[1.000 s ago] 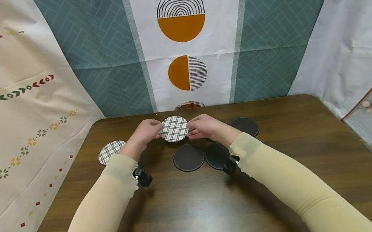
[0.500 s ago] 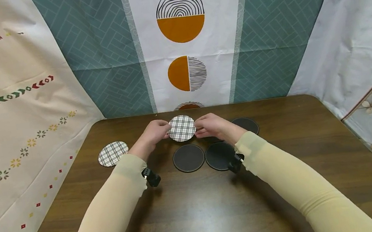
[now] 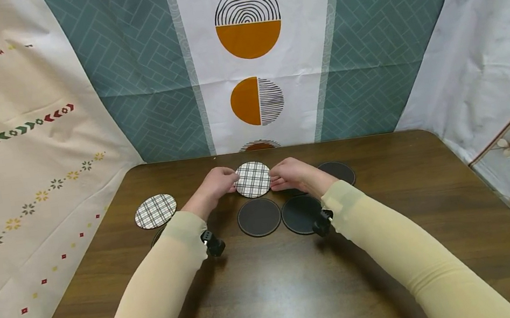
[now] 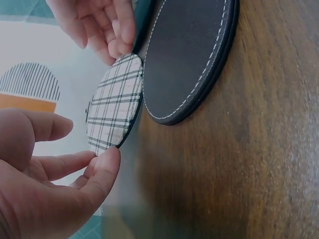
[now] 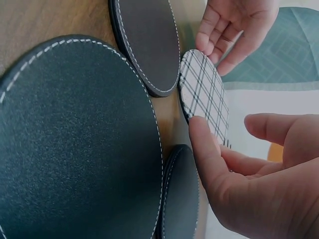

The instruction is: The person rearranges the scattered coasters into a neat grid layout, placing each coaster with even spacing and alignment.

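A white plaid round coaster lies near the back middle of the table, between my two hands. My left hand touches its left edge with fingertips, the thumb held apart from it in the left wrist view. On the opposite edge, fingertips of my right hand touch it, and that thumb is also clear of it in the right wrist view. Directly in front of the plaid coaster, and seemingly meeting its edge, lies a dark coaster with light stitching. Another dark coaster sits beside that one to the right.
A second plaid coaster lies at the left, with a dark edge showing by the left sleeve. One more dark coaster is at the back right. The right hand partly hides another. Patterned cloths hang behind the wooden table.
Both hands have moved right with the plaid coaster, then slightly toward me, bringing it up to the dark coaster in front. Its thumbs now stand off it. The other coasters have stayed put.
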